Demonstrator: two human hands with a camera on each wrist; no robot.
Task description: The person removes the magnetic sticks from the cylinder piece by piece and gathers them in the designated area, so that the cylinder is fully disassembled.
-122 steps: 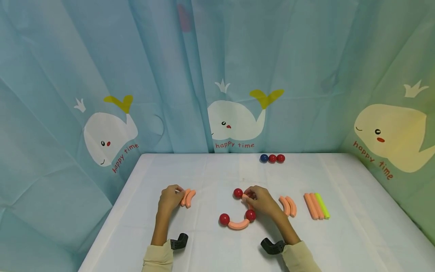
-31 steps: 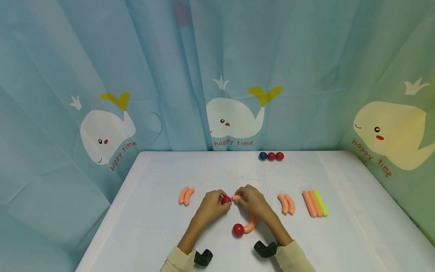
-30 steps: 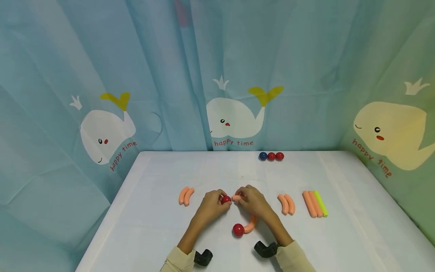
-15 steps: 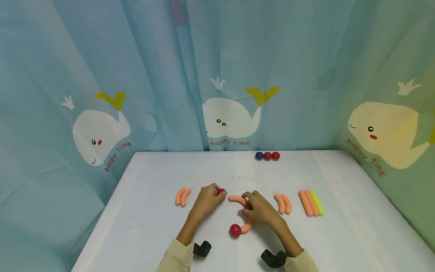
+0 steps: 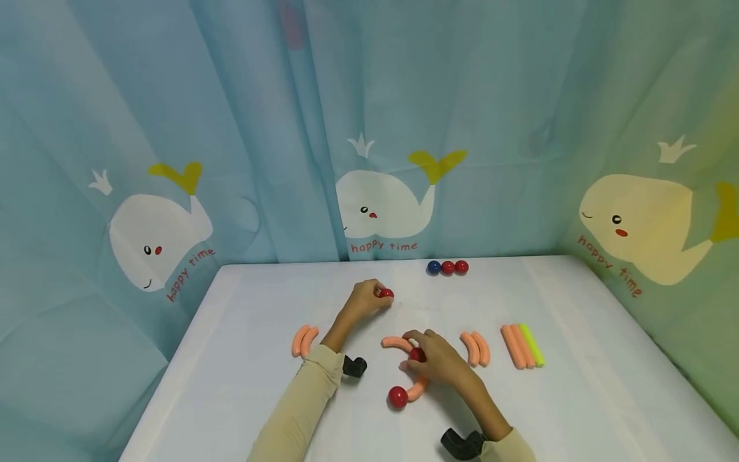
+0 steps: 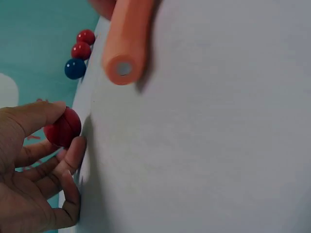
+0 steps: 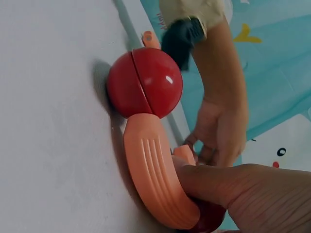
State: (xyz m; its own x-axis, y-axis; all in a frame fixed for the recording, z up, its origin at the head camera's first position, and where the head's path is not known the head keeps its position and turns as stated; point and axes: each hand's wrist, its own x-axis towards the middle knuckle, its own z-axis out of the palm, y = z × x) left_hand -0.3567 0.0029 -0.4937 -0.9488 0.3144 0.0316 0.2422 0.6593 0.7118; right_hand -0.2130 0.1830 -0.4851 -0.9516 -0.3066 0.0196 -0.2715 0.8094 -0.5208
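My left hand [image 5: 365, 300] pinches a red ball [image 5: 387, 293] beyond the chain of pieces; a seam shows on the ball [image 6: 62, 127] in the left wrist view. My right hand [image 5: 441, 360] grips another red ball [image 5: 417, 354], partly hidden by the fingers. One curved orange stick [image 5: 395, 342] reaches left from that ball. A second curved orange stick [image 7: 155, 170] runs from it toward me and meets a third red ball [image 7: 145, 82] on the table. A grey round disc sits in the orange stick's end [image 6: 124, 68] nearest the left wrist camera.
Two curved orange sticks [image 5: 305, 341] lie at left and two more [image 5: 475, 348] at right. Farther right are straight orange sticks [image 5: 517, 346] and a yellow-green stick [image 5: 532, 345]. A blue ball [image 5: 433, 267] and two red balls [image 5: 454, 267] line the table's back edge.
My left hand first left the curved sticks at left, then took the red ball off the chain's end and carried it toward the back. My right hand shifted from the curved stick to the joining ball.
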